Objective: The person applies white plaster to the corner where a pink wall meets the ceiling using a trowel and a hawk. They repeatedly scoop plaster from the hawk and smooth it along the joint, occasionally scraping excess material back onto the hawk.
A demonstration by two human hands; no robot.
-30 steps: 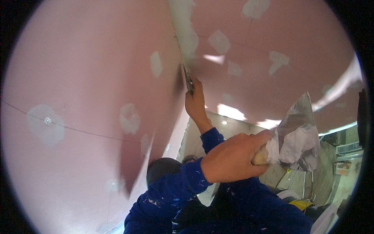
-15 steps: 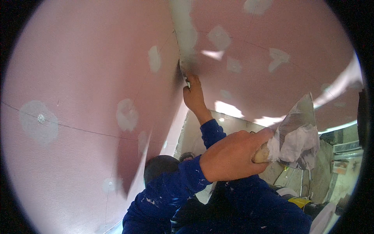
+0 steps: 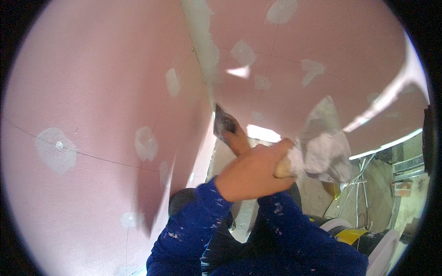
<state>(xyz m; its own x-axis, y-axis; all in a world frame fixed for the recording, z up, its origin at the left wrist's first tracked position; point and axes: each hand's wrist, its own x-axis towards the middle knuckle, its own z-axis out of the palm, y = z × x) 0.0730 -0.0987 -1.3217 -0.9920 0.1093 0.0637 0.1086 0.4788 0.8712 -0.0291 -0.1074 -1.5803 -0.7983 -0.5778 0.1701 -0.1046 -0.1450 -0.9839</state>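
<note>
My left hand is closed round the wooden handle of a wide putty knife. A thick lump of whitish joint compound sits on that blade. Behind and beyond it, my right hand grips a smaller putty knife with a dark, smeared blade; its handle is mostly hidden in the hand. My forearms cross, the left in front of the right. The small blade is beside the inside corner of two pink plasterboard walls; whether it touches is unclear. Pale compound coats the upper corner.
Dried compound patches dot both walls. Below on the right, a yellow and black object lies near my right arm, with thin cables hanging beyond. My knee is close to the left wall. Bright sunlight falls on the right wall's lower edge.
My right hand has come down from the corner, bringing the small knife closer to my left hand. The wide knife with its compound has shifted left and slightly up in the picture.
</note>
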